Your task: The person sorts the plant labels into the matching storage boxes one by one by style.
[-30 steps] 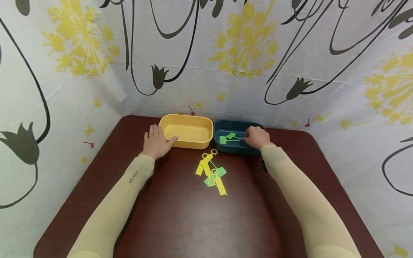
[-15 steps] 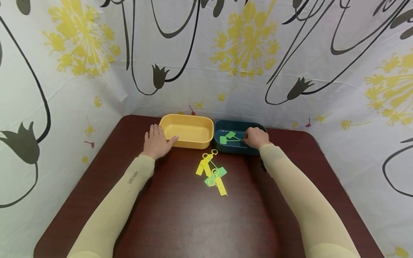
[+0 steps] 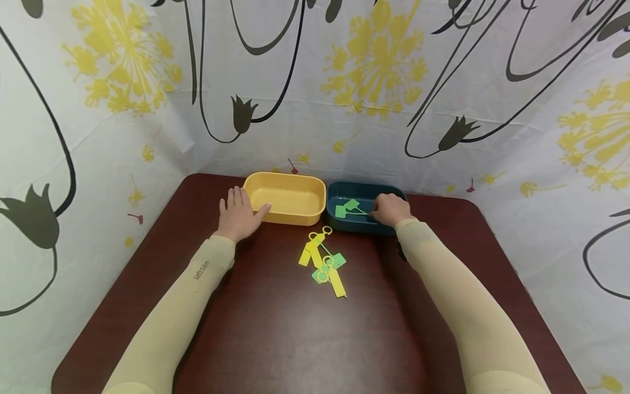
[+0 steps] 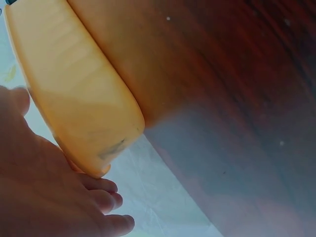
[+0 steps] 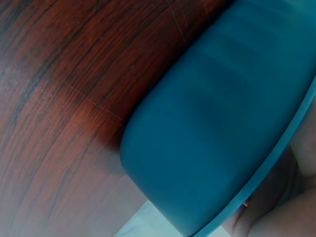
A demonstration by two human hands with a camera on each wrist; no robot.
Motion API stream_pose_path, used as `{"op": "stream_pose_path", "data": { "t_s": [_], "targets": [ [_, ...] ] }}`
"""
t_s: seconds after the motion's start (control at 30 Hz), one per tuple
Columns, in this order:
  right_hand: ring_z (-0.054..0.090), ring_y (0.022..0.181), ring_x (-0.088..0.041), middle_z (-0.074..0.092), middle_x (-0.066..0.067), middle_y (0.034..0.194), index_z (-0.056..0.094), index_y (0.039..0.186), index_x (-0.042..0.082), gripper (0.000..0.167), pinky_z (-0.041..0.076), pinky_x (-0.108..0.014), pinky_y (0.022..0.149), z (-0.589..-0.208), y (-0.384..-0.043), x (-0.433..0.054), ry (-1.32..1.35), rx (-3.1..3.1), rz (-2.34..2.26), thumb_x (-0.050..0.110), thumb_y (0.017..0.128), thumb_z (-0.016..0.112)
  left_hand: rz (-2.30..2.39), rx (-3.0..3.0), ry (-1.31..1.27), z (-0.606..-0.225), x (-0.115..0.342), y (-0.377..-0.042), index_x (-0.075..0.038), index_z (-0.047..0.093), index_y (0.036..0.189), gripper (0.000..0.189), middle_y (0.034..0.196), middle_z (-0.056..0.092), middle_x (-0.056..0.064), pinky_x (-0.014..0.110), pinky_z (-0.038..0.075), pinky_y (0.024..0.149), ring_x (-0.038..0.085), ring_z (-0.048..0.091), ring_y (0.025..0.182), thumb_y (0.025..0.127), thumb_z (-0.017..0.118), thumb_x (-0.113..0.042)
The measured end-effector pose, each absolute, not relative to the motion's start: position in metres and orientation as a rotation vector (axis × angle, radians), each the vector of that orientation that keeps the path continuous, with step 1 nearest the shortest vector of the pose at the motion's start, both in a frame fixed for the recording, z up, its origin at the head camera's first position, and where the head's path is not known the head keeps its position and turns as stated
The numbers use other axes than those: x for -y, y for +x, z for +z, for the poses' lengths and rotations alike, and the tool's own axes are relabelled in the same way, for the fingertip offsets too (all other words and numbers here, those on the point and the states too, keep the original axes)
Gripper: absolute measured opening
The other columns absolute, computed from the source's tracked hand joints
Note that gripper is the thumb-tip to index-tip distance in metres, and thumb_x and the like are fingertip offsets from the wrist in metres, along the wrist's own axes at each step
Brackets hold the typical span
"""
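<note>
My left hand (image 3: pixel 238 215) lies with straight, spread fingers at the near left corner of a yellow plastic bin (image 3: pixel 310 220); in the left wrist view its fingers touch the bin's rim. My right hand (image 3: pixel 391 209) reaches over the near rim of a dark blue bin (image 3: pixel 339 223), fingers curled. Two green plastic tags (image 3: pixel 340 211) show inside it, their thin stems running to my right fingertips, which seem to pinch them; the fingertips are partly hidden. In the right wrist view the blue bin's wall (image 5: pixel 212 123) covers most of the hand.
On the dark brown table (image 3: pixel 295 339), in front of the bins, lies a loose pile of yellow ring-ended tags (image 3: pixel 337 284) and green tags (image 3: pixel 338 261). The two bins stand side by side near the back edge. A patterned cloth (image 3: pixel 315 131) hangs behind and at both sides.
</note>
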State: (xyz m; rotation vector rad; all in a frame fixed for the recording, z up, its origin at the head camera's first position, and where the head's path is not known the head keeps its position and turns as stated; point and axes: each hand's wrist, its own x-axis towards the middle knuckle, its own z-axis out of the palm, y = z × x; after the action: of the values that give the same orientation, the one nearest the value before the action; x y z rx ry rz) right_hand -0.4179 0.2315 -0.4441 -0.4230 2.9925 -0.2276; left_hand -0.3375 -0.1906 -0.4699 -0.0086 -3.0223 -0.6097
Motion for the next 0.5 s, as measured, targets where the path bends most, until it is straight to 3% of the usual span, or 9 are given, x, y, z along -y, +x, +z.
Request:
{"op": "stream_pose_path", "data": {
  "t_s": [0.3,0.5],
  "targets": [
    [0.064,0.073,-0.023,0.071,-0.006,0.092,0.079,0.101,0.011,0.018,0.054,-0.047,0.064,-0.4392,-0.4143,-0.2334,-0.427,-3.003,-0.258,0.026,0.095,0.071,-0.625,2.978,-0.007,-0.4708,0.1925,-0.3392,0.008,0.007,0.158,0.106,0.163,0.003,0.03,0.071,-0.005,0.111,0.05,-0.004,0.149,0.096,0.035,-0.074],
    [0.063,0.073,-0.023,0.071,-0.006,0.092,0.079,0.101,0.012,0.018,0.054,-0.048,0.064,-0.4399,-0.4128,-0.2344,-0.434,-3.013,-0.275,0.026,0.096,0.069,-0.587,2.926,-0.059,-0.472,0.1918,-0.3402,0.009,0.018,0.156,0.103,0.162,0.014,0.028,0.072,0.0,0.111,0.048,0.004,0.149,0.095,0.039,-0.072]
  ]
}}
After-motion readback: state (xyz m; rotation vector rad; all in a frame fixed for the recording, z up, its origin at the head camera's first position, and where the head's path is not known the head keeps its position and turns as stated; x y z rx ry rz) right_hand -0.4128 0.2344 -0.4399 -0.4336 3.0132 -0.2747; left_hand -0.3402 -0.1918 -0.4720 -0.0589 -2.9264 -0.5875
